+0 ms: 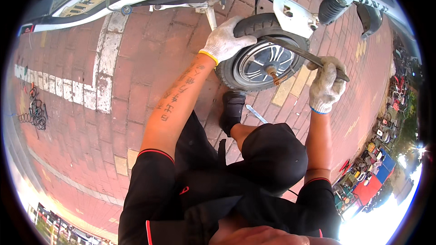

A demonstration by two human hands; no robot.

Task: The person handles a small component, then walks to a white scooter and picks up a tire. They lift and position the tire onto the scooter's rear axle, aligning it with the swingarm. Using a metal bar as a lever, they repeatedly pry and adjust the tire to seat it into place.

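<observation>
A wheel with a black tyre (257, 26) and a dark hub with silver spokes (268, 61) stands beneath the white-edged vehicle, its rusty axle end (274, 75) pointing toward me. My left hand (225, 40), in a whitish work glove, is closed over the tyre's upper left, thumb lying across the sidewall. In my right hand (328, 84), also gloved, is a long dark tyre lever (297, 51), gripped near its outer end. The lever's far tip reaches the upper edge of the rim close to my left thumb; whether it sits under the bead I cannot tell.
The vehicle's white lower edge (195, 1) runs across the top, with a white bracket (290, 14) above the wheel. A pale flat strip of metal (256, 114) lies by my shoe (232, 112). Coiled cable (37, 112) lies far left on red paving. Assorted parts (374, 147) line the right side.
</observation>
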